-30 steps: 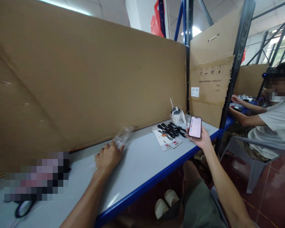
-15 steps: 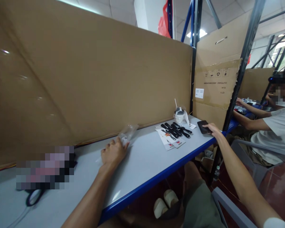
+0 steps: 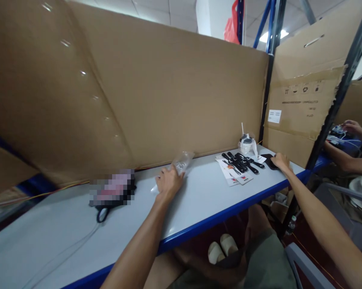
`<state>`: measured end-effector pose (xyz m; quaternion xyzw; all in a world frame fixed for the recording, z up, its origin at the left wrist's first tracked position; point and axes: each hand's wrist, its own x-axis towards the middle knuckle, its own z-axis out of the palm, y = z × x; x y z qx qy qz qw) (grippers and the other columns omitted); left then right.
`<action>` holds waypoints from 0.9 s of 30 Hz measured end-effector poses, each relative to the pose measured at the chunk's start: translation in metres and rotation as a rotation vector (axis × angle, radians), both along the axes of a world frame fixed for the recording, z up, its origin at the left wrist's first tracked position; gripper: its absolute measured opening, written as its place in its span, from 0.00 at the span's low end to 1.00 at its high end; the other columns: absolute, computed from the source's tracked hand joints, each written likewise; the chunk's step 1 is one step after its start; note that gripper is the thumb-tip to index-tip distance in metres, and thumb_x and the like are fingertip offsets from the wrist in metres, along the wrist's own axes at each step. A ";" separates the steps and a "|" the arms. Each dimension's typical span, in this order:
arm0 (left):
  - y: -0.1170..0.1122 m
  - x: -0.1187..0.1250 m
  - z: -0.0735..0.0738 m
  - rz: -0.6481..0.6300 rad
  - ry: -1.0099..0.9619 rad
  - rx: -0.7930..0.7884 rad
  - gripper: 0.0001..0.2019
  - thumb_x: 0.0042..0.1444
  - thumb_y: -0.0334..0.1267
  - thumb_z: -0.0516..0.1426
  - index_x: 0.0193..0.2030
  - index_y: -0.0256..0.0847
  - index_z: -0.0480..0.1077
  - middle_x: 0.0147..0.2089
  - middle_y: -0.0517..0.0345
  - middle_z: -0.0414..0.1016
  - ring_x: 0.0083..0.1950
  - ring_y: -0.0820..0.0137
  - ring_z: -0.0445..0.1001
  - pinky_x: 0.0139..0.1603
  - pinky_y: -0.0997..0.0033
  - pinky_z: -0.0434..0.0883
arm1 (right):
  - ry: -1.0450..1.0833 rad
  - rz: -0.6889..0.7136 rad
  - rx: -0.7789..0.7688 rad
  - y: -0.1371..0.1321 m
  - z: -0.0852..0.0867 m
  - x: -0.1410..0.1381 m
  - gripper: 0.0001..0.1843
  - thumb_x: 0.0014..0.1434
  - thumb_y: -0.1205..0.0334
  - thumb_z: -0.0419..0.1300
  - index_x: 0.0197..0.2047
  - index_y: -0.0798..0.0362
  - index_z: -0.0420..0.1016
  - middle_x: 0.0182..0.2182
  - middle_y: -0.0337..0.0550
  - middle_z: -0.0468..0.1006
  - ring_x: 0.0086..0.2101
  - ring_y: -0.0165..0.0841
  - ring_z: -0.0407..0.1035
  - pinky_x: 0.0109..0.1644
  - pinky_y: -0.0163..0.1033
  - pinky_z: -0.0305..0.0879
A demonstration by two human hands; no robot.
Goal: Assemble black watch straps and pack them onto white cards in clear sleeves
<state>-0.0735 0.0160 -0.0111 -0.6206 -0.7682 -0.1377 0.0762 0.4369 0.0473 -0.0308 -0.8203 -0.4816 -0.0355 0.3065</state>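
My left hand [image 3: 168, 182] rests on the grey table [image 3: 199, 196] with its fingers closed on a clear plastic bag [image 3: 181, 162] that sticks out toward the cardboard wall. My right hand [image 3: 279, 161] lies at the table's right end, fingers curled down over a dark phone [image 3: 267, 160] that lies flat on the table. Just left of the phone, several black watch straps [image 3: 241, 161] lie on white printed cards [image 3: 233, 174].
A tall cardboard wall [image 3: 138, 92] backs the table. A plastic cup with a straw [image 3: 246, 142] stands behind the straps. A dark item with a cable loop [image 3: 104, 212] lies at the left. Another person's arms [image 3: 346, 154] work at the neighbouring bench on the right.
My right hand lowered the lit phone onto the table, where it now lies dark and flat. The view has swung left. My left hand stayed on the plastic bag.
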 end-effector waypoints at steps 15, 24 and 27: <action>0.005 -0.010 -0.002 0.006 -0.006 -0.013 0.29 0.64 0.50 0.54 0.66 0.33 0.67 0.63 0.28 0.69 0.63 0.41 0.70 0.59 0.47 0.65 | -0.038 0.475 0.472 -0.026 0.002 -0.113 0.13 0.61 0.66 0.57 0.46 0.52 0.80 0.41 0.50 0.81 0.43 0.43 0.73 0.53 0.46 0.67; 0.000 -0.006 0.004 -0.024 -0.034 -0.008 0.29 0.65 0.49 0.54 0.68 0.34 0.66 0.63 0.30 0.69 0.64 0.43 0.70 0.59 0.49 0.67 | -0.028 0.555 0.430 -0.041 -0.018 -0.140 0.12 0.62 0.68 0.56 0.46 0.51 0.78 0.38 0.47 0.80 0.42 0.41 0.73 0.52 0.45 0.67; -0.001 -0.005 0.005 -0.020 -0.042 -0.006 0.30 0.65 0.49 0.55 0.68 0.35 0.65 0.63 0.30 0.69 0.64 0.43 0.70 0.60 0.48 0.67 | -0.034 0.545 0.418 -0.040 -0.018 -0.139 0.12 0.63 0.68 0.56 0.46 0.51 0.78 0.37 0.47 0.80 0.42 0.42 0.72 0.52 0.45 0.67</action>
